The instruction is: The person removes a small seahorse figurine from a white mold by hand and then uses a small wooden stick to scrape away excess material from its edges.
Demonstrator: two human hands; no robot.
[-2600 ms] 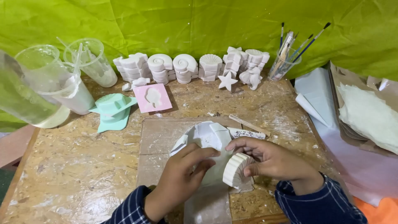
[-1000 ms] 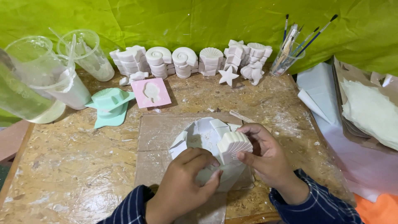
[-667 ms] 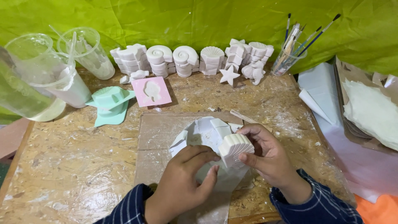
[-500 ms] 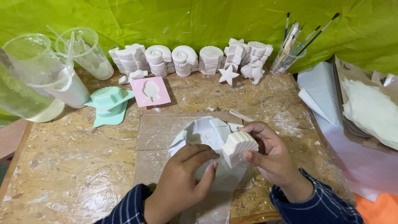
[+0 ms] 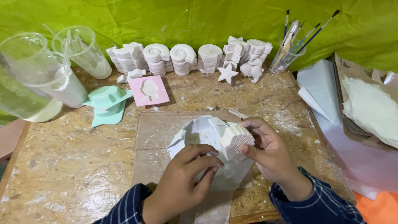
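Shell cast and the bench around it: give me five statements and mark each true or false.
1. The right hand holds a white shell cast. True.
2. The left hand holds a paintbrush. False: the brushes stand in a clear cup at the back.
3. A pink mould lies on the table. True.
4. The star cast is in the right hand. False: it lies by the row of casts at the back.
5. The backdrop is blue. False: it is green.

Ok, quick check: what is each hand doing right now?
Left hand: fingers curled, pressing on the white paper; no clear grasp.
Right hand: closed on the white shell-shaped cast.
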